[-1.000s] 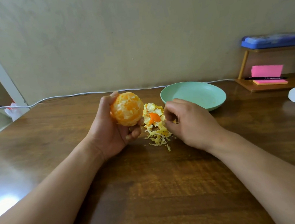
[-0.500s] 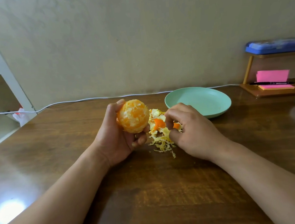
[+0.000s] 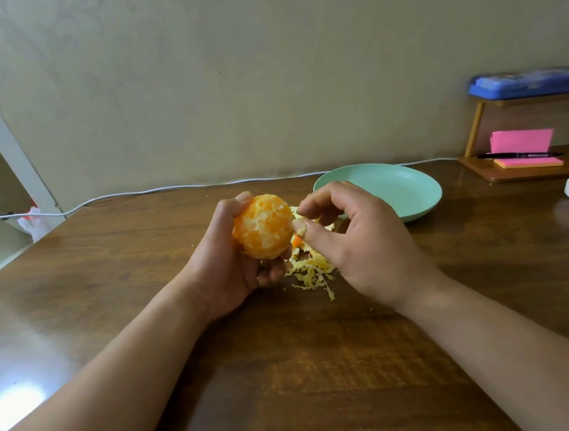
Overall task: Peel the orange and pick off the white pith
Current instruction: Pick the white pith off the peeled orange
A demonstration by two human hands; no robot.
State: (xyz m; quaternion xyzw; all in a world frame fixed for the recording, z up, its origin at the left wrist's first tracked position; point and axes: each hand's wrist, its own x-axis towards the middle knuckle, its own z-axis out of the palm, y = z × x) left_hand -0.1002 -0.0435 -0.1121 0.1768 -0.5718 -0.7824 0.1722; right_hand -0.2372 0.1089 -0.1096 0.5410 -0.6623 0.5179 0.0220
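Our left hand (image 3: 226,268) grips the orange (image 3: 264,226) from its left and from underneath, fingers curled round it, holding it above the tabletop (image 3: 289,369). The rind is all off. What faces us is flesh netted with pale pith, so we judge the peeling done and the picking well along but not finished. For this step the left hand should hold firmly enough to stop the fruit turning, yet lightly enough not to burst the segments. It should also roll the fruit a little at a time, to bring each webbed patch round to face us.

At the orange's right flank the thumb tip of our right hand (image 3: 361,239) touches the surface, the forefinger curled just above it and the other fingers bent loosely behind. Whether a strand is pinched between them is too small to tell. The good way, we think, is to catch a loose edge of pith with the nail and pinch it low. We then draw it along the segment rather than straight outward, so that it strips in a long thread and the membrane is not torn.

Below that hand, on the tabletop, lies the heap of peel and pith scraps (image 3: 310,269), where each new bit can drop. The green plate (image 3: 428,199) stands just beyond, to the right, a likely place for the cleaned fruit.
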